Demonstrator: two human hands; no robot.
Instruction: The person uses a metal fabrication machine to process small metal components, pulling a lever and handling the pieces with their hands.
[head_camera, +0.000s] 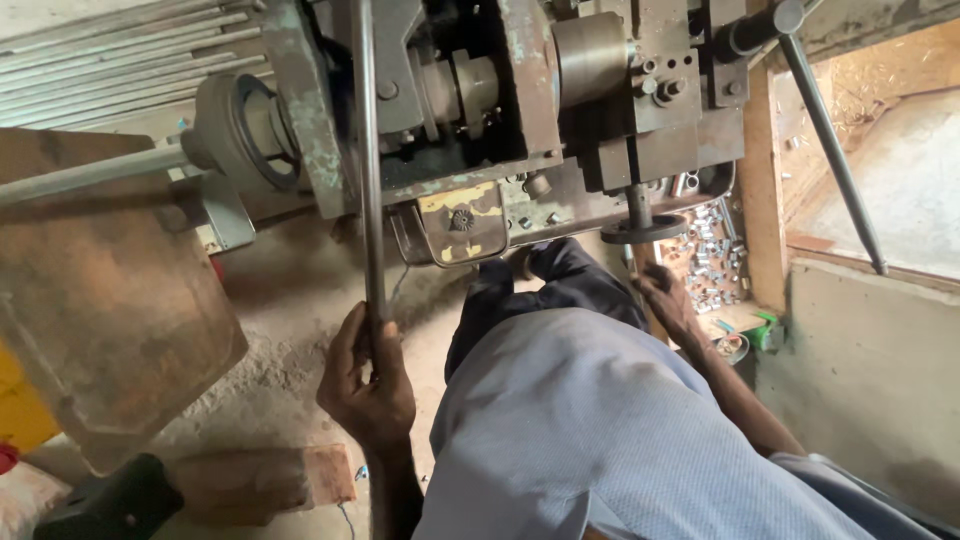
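Observation:
My left hand (366, 378) is closed around the lower end of a long dark steel lever (368, 170) that runs up across the front of an old greenish lathe-like machine (520, 100). My right hand (668, 300) reaches forward under the machine, just below a small round handwheel (643, 229) on a short shaft, fingers curled; I cannot tell whether it grips anything. My light blue shirt and dark trousers fill the lower middle of the view.
A pile of small shiny metal parts (712, 262) lies to the right of the handwheel. A second long lever (830, 150) slants down at right. Steel bars (120, 50) lie top left, a rusty sheet-metal guard (100, 300) at left, a brick (262, 480) on the sandy floor.

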